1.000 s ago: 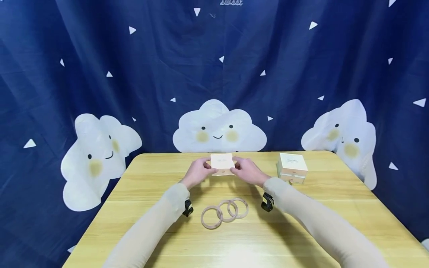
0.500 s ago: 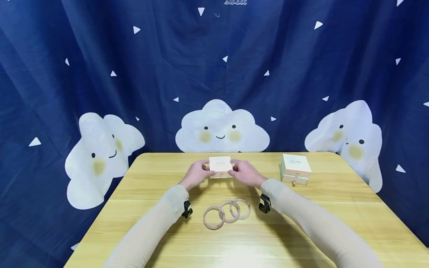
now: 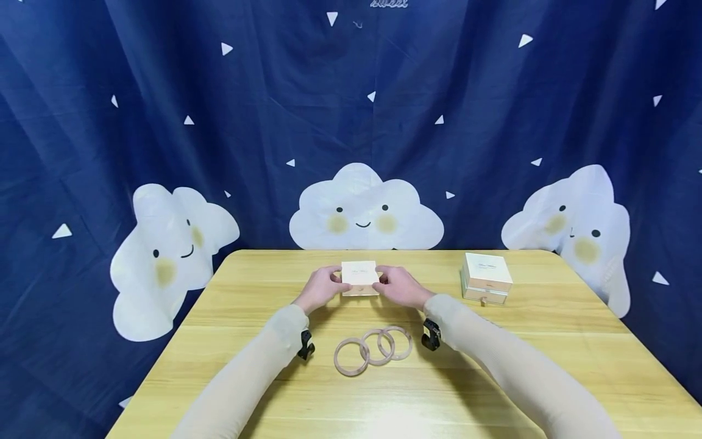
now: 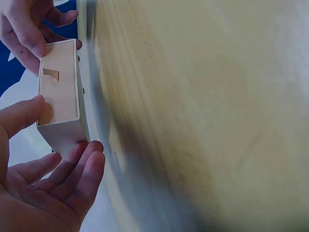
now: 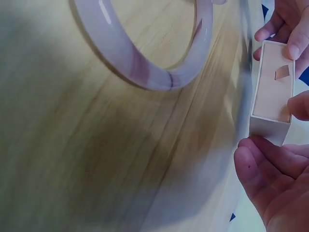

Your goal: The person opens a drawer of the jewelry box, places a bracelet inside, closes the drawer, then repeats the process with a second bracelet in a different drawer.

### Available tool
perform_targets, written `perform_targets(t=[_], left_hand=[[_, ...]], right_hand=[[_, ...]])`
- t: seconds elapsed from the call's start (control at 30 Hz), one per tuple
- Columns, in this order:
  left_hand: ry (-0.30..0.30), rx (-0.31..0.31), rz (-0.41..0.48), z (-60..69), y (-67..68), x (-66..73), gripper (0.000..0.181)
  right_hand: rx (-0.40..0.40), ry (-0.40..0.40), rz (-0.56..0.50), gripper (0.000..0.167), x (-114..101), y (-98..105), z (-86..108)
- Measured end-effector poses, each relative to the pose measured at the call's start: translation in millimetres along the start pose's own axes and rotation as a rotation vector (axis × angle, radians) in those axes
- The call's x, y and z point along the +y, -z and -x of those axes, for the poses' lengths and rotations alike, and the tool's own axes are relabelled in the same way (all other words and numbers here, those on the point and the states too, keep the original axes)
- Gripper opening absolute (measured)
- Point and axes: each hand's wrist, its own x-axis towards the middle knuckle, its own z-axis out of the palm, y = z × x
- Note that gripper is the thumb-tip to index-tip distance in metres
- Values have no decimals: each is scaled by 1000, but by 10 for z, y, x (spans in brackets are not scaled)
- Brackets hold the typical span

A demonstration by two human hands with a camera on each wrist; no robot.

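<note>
A small white and pale pink drawer box (image 3: 359,277) with a short pull tab (image 4: 51,74) is held from both sides, near the table's far edge. My left hand (image 3: 322,286) grips its left end, the thumb on the front face and the fingers at the end and below. At the opposite end, my right hand (image 3: 403,286) grips it in the same way. The drawer looks closed. Whether the box touches the table, I cannot tell. Nearer to me, three pinkish bangles (image 3: 337,357) lie in an overlapping row; one bangle (image 5: 154,79) appears large in the right wrist view.
To the right stands a pair of similar boxes or one two-tiered box (image 3: 487,274), with a small tab at its front. The wooden table (image 3: 219,341) ends at a dark blue curtain (image 3: 247,122) printed with clouds.
Both hands have brought the drawer box slightly nearer to me or lower. The head view has shifted a little. The bangles and the other box stay in place.
</note>
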Motion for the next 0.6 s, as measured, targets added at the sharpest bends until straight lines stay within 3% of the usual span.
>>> perform_targets(t=[0.27, 0.6], left_hand=[[2, 0, -3, -29, -25, -67, 69], [40, -1, -18, -35, 3, -46, 70]], right_hand=[[-31, -29, -14, 55, -23, -30, -10], [-36, -23, 12, 55, -42, -33, -54]])
